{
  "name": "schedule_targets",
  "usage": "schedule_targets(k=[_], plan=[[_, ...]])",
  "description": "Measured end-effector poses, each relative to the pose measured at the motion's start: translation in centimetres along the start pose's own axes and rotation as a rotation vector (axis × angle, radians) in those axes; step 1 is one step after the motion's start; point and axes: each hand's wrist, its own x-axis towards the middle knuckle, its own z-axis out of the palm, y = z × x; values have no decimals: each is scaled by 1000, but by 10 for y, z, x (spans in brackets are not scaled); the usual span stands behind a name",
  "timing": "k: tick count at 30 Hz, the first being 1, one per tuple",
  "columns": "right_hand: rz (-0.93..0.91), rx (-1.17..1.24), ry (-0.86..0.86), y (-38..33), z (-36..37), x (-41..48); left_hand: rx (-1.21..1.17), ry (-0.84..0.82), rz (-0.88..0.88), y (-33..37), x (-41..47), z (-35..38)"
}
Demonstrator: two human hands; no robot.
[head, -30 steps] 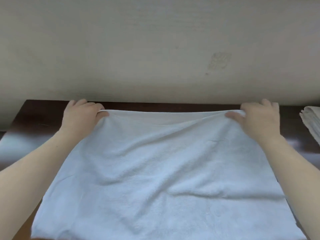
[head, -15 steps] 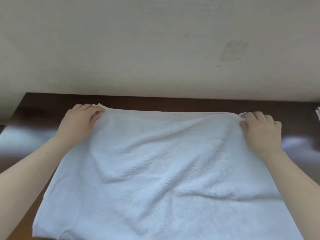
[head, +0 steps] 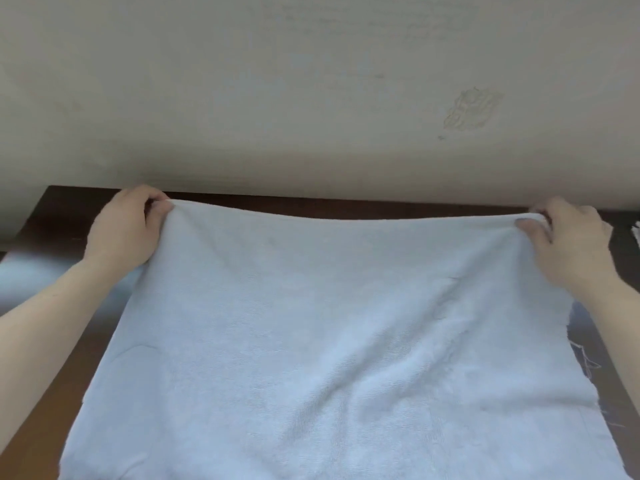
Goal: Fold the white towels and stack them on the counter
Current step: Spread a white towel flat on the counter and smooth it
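Head view: a large white terry-cloth towel (head: 322,341) lies spread over a dark brown glossy desk (head: 52,216), reaching from the back edge to the near edge. The left grip (head: 124,230) pinches the towel's far left corner, close to the desk's back left corner. The right grip (head: 571,247) pinches the far right corner at the back edge. The hem sags between them. Likely risks: uneven pulling would fold the towel crooked, the middle wrinkles could get trapped inside, and the loose threads (head: 585,358) on its right edge might snag.
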Motion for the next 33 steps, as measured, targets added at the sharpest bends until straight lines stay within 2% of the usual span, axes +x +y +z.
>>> schedule_targets(k=[5,7,9,11,14,17,20,24,28,33], plan=[[101,-96,-60,-18,37,6,-12,-81,-236,7,-6,30],[169,-88,-56,-28,47,1,-29,-46,-266,15,-10,36],[156,-57,31,-42,50,-10,-15,33,-190,31,-23,37],[71,32,56,-68,49,-33,-49,28,1,60,-50,39],[-68,82,-164,-122,54,-78,-49,-238,255,110,-103,53],[-193,-27,-315,-158,74,-106,110,-383,340,136,-130,77],[-190,-86,-353,-157,93,-110,245,-370,332,135,-129,87],[-192,-68,-329,-150,101,-108,244,-357,305,123,-122,89],[-181,-78,-310,-137,102,-101,227,-360,184,97,-111,80],[-20,-118,-311,-85,89,-81,243,-377,91,72,-107,63]])
